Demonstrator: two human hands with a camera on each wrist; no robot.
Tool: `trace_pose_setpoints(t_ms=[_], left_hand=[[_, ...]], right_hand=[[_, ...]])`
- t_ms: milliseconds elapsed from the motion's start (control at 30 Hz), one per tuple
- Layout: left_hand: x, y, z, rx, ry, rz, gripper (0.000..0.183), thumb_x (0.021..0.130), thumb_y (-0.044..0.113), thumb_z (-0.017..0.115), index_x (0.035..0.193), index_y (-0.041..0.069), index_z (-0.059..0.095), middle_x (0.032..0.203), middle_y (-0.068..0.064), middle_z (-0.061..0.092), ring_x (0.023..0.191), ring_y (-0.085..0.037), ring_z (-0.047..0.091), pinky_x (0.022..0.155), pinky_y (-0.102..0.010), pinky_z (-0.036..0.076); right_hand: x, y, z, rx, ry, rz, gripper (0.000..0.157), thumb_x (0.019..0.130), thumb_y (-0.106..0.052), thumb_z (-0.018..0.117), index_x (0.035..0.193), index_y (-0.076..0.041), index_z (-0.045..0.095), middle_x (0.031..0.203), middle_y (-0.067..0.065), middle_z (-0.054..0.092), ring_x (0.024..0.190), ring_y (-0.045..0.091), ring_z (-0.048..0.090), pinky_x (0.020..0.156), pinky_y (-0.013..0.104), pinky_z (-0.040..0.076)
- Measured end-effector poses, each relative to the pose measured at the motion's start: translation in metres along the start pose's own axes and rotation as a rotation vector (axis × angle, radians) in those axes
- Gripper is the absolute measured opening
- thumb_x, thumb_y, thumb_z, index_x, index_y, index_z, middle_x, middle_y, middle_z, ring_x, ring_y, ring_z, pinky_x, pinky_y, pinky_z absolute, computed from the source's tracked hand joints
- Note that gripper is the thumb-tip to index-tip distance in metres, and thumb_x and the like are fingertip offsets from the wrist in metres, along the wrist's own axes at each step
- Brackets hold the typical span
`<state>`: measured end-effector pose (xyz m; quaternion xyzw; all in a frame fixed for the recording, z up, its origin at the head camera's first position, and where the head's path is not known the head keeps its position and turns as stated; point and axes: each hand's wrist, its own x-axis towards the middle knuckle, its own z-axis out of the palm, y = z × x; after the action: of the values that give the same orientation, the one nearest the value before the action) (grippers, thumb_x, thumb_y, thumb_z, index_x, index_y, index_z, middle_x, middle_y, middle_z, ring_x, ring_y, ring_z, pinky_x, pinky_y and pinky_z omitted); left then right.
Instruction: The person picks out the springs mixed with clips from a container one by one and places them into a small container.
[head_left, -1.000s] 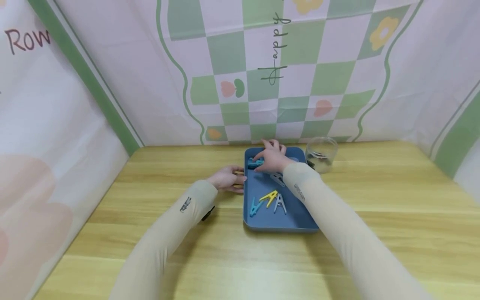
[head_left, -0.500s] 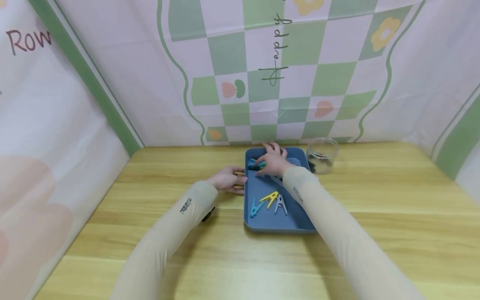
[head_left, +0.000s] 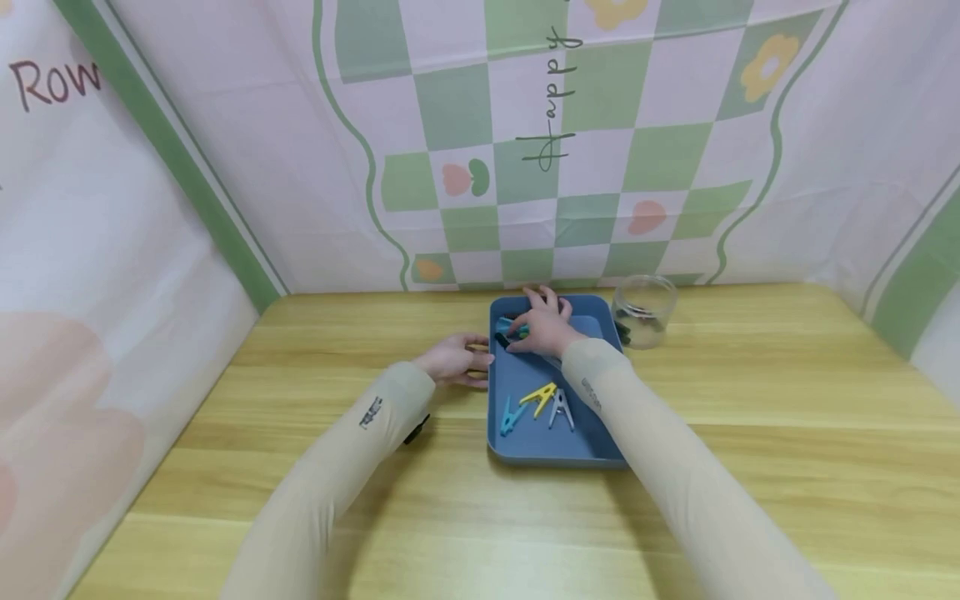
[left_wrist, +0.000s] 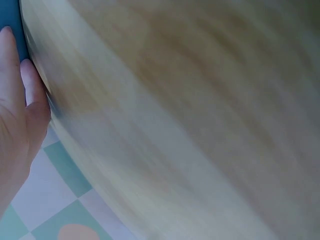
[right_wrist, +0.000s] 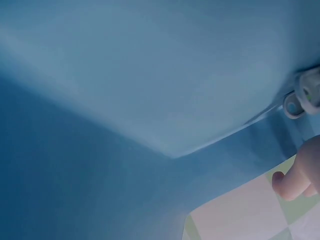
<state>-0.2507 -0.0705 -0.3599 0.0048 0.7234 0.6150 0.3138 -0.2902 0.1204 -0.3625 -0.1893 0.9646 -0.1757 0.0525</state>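
Note:
In the head view a blue tray (head_left: 558, 457) lies on the table. My left hand (head_left: 452, 360) rests its extended fingers against the tray's left side; the left wrist view also shows these fingers (left_wrist: 34, 82) at the blue wall. My right hand (head_left: 546, 329) reaches into the tray's far left part, thumb and index finger around a dark clip (head_left: 502, 341), its exact kind too small to tell. Teal clothespins (head_left: 504, 324) lie beside it, partly hidden. Nearer me lie a teal clothespin (head_left: 512, 416), a yellow clothespin (head_left: 540, 397) and a grey clothespin (head_left: 561, 409).
A clear round jar (head_left: 645, 312) with dark small things inside stands right of the tray, close to the back wall. A patterned cloth (head_left: 525, 192) hangs behind the wooden table (head_left: 420, 517). In the right wrist view a grey clothespin (right_wrist: 308, 92) shows at the right edge.
The dark clip has shifted slightly left and turned at my right fingertips. My right forearm has moved a little left. The left hand stays at the tray's side.

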Motion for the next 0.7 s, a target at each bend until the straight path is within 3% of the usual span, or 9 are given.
trace_pose_setpoints(t_ms=[400,700], left_hand=[[-0.0033,0.0019,0.0017,-0.002,0.003,-0.012,0.054,0.098,0.005,0.049,0.147,0.001,0.026,0.144,-0.023,0.038,0.121,-0.031,0.052,0.095,-0.043,0.052],[-0.0045,0.0032,0.0016,-0.003,-0.006,-0.016,0.056,0.098,0.005,0.048,0.148,0.001,0.024,0.146,-0.023,0.036,0.123,-0.031,0.05,0.097,-0.044,0.05]], right_hand=[[0.0009,-0.0011,0.0029,-0.026,0.035,-0.028,0.039,0.077,-0.044,0.077,0.105,-0.017,0.074,0.157,0.017,0.014,0.141,0.042,-0.001,0.109,0.066,0.002],[0.0027,-0.0015,0.0046,-0.042,0.048,-0.034,0.034,0.079,-0.041,0.076,0.103,-0.017,0.075,0.156,0.017,0.018,0.141,0.042,0.002,0.109,0.065,0.003]])
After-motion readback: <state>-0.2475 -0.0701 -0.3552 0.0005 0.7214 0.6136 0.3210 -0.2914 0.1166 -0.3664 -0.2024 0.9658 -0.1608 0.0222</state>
